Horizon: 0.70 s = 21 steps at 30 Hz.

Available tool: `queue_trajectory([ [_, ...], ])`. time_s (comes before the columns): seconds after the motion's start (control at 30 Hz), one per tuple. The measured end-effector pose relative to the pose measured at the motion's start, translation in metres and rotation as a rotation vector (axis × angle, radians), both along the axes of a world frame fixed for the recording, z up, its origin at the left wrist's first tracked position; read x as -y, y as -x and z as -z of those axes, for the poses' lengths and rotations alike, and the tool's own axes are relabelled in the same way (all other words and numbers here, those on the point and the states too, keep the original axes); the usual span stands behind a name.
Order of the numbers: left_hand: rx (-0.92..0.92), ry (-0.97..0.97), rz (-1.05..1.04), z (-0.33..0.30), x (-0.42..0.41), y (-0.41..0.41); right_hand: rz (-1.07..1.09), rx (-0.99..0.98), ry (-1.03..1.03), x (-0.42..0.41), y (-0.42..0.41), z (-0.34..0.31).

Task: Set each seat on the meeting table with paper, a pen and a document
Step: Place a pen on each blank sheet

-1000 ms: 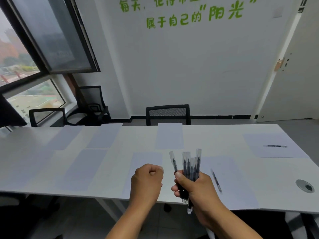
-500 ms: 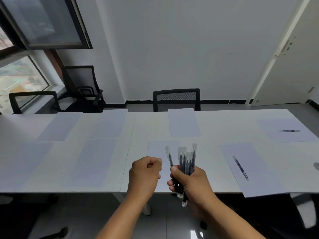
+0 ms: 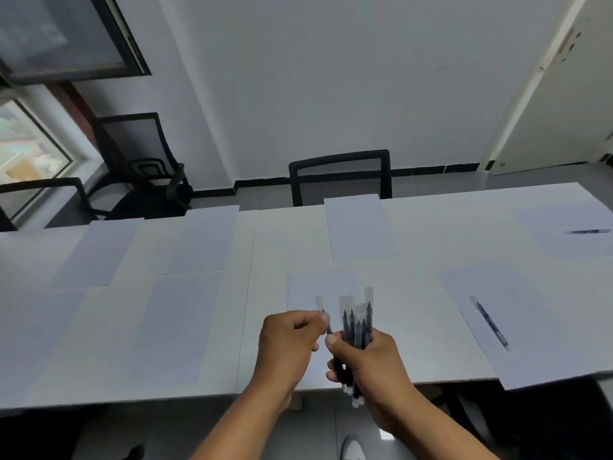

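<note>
My right hand point(image 3: 368, 363) grips a bundle of several clear-capped black pens point(image 3: 356, 323) upright over the near edge of the white meeting table point(image 3: 428, 293). My left hand point(image 3: 288, 343) pinches one pen point(image 3: 323, 313) at the left of the bundle. Right behind the hands lies a sheet of paper point(image 3: 318, 287) with no pen on it. Several more sheets lie along both sides of the table. The near right sheet point(image 3: 517, 323) carries a pen point(image 3: 490, 323). The far right sheet point(image 3: 564, 230) carries another pen point(image 3: 587, 231).
A black mesh chair point(image 3: 340, 175) stands at the far side behind a sheet point(image 3: 361, 227). Two more black chairs point(image 3: 139, 167) stand by the window at the left. A white door point(image 3: 570, 94) is at the right. A shoe point(image 3: 353, 449) shows on the floor below.
My left hand was a closed fist beside the bundle; now its fingers pinch the leftmost pen. The view has tilted down and shifted left along the table.
</note>
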<state>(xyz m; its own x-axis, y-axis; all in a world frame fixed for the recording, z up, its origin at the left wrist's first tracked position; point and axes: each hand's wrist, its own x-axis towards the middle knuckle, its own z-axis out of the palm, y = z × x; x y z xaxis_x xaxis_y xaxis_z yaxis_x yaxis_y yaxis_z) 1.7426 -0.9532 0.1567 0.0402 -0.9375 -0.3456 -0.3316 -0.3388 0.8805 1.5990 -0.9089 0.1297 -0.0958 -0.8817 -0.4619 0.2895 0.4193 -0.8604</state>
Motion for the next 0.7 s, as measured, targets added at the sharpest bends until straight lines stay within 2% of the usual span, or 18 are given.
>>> queue_trajectory([
  [0.37,0.047,-0.159,-0.112,0.047,0.089,0.013,-0.044,-0.098,-0.153,0.083,0.013,0.044],
  [0.5,0.117,-0.195,-0.07,0.064,0.114,0.011,0.011,-0.11,-0.286,0.099,0.023,0.059],
  [0.7,0.247,-0.286,0.002,0.111,0.146,0.0,0.062,-0.141,-0.356,0.114,0.025,0.082],
])
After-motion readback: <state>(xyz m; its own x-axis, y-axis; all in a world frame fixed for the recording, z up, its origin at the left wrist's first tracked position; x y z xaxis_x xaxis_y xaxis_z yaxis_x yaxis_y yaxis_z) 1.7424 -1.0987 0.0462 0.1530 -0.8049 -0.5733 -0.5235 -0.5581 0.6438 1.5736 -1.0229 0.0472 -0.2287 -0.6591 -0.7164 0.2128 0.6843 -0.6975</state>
